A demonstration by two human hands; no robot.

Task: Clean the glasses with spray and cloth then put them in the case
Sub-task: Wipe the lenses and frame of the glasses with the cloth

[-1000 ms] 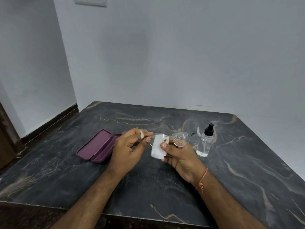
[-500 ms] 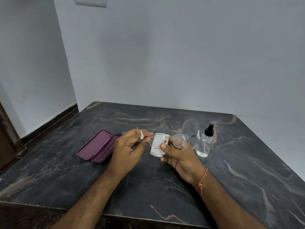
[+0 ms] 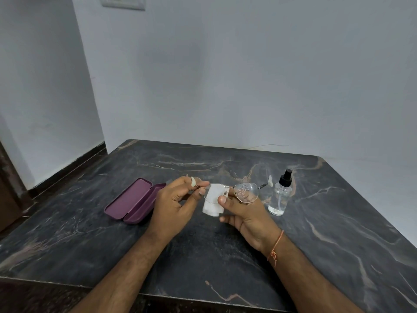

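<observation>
Thin metal-framed glasses (image 3: 244, 192) are held above the table, temples unfolded. My left hand (image 3: 174, 204) pinches the frame's left hinge end between thumb and fingers. My right hand (image 3: 246, 213) holds a folded white cloth (image 3: 213, 199) behind the left lens, thumb pressed near the bridge. The right lens carries spray droplets. A purple glasses case (image 3: 133, 201) lies open on the table to the left of my hands. A clear spray bottle (image 3: 281, 195) with a black cap stands to the right, apart from both hands.
The dark marble table (image 3: 338, 233) stands in a corner of white walls. Its front edge runs below my forearms. A wall socket (image 3: 123, 2) is high on the back wall. To the left lies dark floor with a skirting board.
The cloth has shifted slightly up behind the left lens, and my right thumb moved a little along the frame. The left hand, case and bottle stayed in place.
</observation>
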